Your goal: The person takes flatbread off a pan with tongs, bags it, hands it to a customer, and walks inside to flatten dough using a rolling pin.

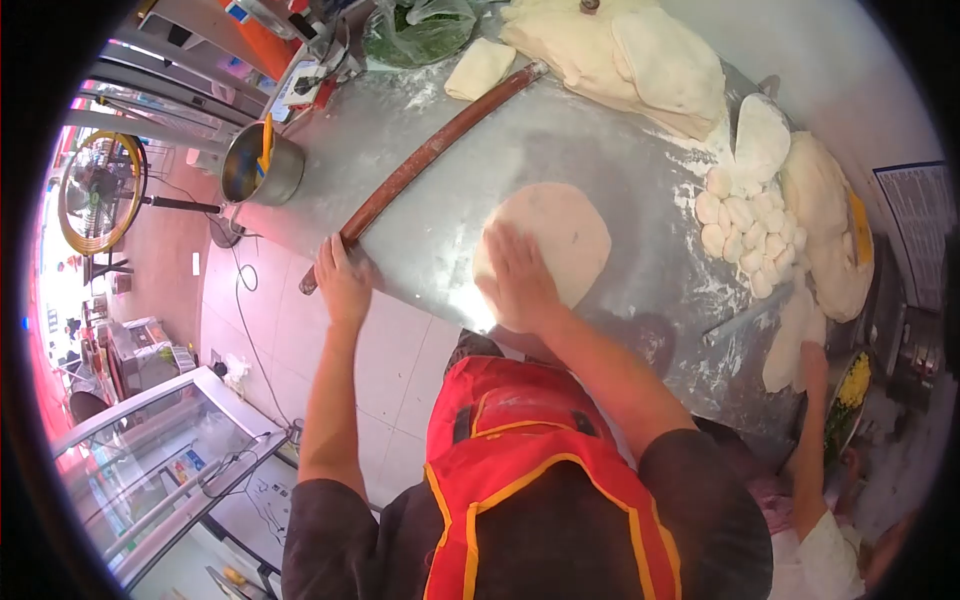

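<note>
My left hand (343,280) is closed around the near end of a long wooden rolling pin (430,148), which lies slantwise across the metal table (370,130). The pin's far end reaches a large mass of dough (640,60). Flat on a round, rolled-out sheet of dough (565,235) lies my right hand (517,275), fingers stretched out over its left part. The sheet rests near the table's front edge.
Several small dough pieces (750,228) sit on the right, beside more dough (825,220). A co-worker's hand (813,365) touches a flat dough strip (795,335). A metal pot (262,165) and a plastic-covered bowl of greens (418,30) are at left and back.
</note>
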Demonstrator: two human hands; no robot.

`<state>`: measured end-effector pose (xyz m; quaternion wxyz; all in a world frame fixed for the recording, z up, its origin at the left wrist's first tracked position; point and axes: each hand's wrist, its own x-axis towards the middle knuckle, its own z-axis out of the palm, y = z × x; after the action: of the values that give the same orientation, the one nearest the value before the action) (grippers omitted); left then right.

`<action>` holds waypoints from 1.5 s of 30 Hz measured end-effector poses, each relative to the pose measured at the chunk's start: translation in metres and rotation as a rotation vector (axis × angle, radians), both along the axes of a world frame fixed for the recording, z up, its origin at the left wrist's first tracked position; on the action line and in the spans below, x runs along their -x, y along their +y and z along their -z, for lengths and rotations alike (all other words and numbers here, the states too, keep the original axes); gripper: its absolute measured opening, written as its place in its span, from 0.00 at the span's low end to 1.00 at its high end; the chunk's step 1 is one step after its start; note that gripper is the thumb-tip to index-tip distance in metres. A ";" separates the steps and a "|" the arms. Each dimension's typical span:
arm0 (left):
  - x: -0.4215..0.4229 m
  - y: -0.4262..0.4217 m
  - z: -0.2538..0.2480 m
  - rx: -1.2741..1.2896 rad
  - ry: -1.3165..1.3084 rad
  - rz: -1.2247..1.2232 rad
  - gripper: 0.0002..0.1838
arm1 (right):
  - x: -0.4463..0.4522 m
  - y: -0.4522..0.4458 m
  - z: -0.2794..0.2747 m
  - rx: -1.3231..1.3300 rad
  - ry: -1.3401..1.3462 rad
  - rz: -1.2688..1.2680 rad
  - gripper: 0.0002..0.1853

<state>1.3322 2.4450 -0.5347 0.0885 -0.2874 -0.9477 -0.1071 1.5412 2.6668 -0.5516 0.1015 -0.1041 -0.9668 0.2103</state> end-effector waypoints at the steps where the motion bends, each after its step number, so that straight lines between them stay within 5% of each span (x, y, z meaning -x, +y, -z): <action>1: 0.009 -0.010 -0.003 0.040 -0.076 0.000 0.31 | -0.022 -0.010 -0.003 -0.023 -0.082 -0.121 0.40; 5: 0.043 -0.012 -0.010 0.211 -0.278 0.007 0.21 | -0.067 0.046 -0.011 0.006 -0.392 -0.250 0.39; 7: 0.036 -0.001 -0.031 0.216 -0.396 -0.046 0.18 | -0.052 0.082 0.011 -0.259 -0.105 0.094 0.37; 9: 0.028 0.007 -0.038 0.205 -0.453 -0.069 0.16 | -0.005 0.091 0.009 -0.189 -0.075 0.271 0.36; 12: -0.007 -0.017 -0.025 0.185 -0.463 -0.059 0.15 | 0.036 0.054 0.020 -0.081 -0.047 0.207 0.36; 15: -0.056 -0.053 -0.026 0.096 -0.506 -0.098 0.15 | 0.016 0.021 0.010 0.003 -0.144 -0.198 0.36; 19: -0.110 -0.081 -0.030 0.019 -0.478 -0.109 0.13 | 0.024 0.069 0.009 -0.160 -0.106 0.021 0.34; 23: -0.139 -0.079 -0.039 0.028 -0.568 -0.165 0.12 | 0.039 0.094 0.012 -0.027 -0.084 0.218 0.34; 26: -0.157 -0.063 -0.049 0.061 -0.672 -0.142 0.12 | -0.012 0.096 0.009 0.372 0.232 0.412 0.33; 29: -0.182 -0.034 -0.041 0.084 -0.832 -0.010 0.15 | -0.058 0.102 -0.042 -0.074 0.236 0.142 0.31; 32: -0.204 -0.014 -0.017 -0.026 -1.043 0.144 0.17 | -0.078 0.114 -0.040 -0.269 -0.060 -0.113 0.30; 35: -0.200 -0.022 -0.010 -0.083 -1.341 0.153 0.21 | -0.049 0.117 -0.021 -0.176 -0.062 -0.193 0.32; 37: -0.185 -0.029 -0.014 -0.066 -1.359 0.047 0.22 | 0.009 0.113 -0.010 -0.340 -0.054 -0.219 0.32; 41: -0.139 -0.057 -0.008 -0.028 -1.180 -0.080 0.22 | 0.134 0.089 -0.015 -0.255 0.153 -0.235 0.32; 45: -0.143 -0.068 -0.005 0.120 -1.091 0.002 0.23 | 0.097 0.097 -0.025 -0.162 0.092 -0.322 0.31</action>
<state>1.4747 2.3771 -0.5299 -0.4323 -0.1955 -0.8604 -0.1863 1.4442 2.7636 -0.5265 0.1187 0.0702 -0.9790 0.1500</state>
